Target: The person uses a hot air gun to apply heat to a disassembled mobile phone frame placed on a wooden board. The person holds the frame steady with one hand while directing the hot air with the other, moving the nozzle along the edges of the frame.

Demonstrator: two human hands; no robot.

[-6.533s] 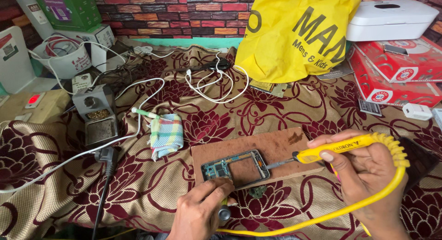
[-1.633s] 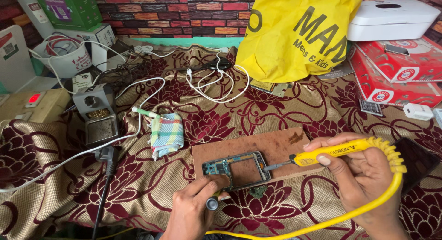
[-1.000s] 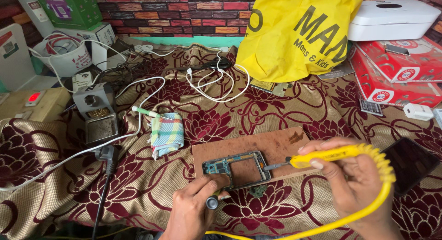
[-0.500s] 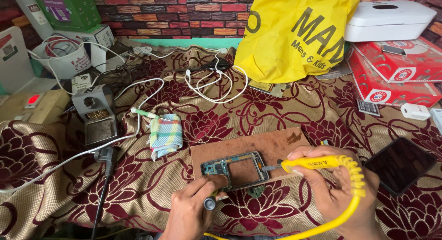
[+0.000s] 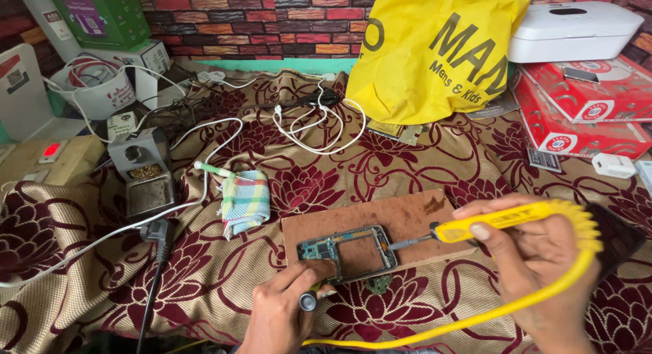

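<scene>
A phone frame with a bare circuit board lies on a brown wooden board over a maroon floral cloth. My right hand grips a yellow soldering iron with a yellow coiled cord; its metal tip touches the frame's right edge. My left hand presses on the frame's lower left corner and holds a small dark cylindrical tool. A small loose green board piece lies just below the frame.
A folded checked cloth lies left of the board. A grey soldering stand and cables sit further left. A yellow bag, red boxes, a white case and a dark phone are behind and right.
My right hand has slid left with the soldering iron, bringing its tip from right of the frame to the frame's right edge. My left hand stays on the frame's lower left corner.
</scene>
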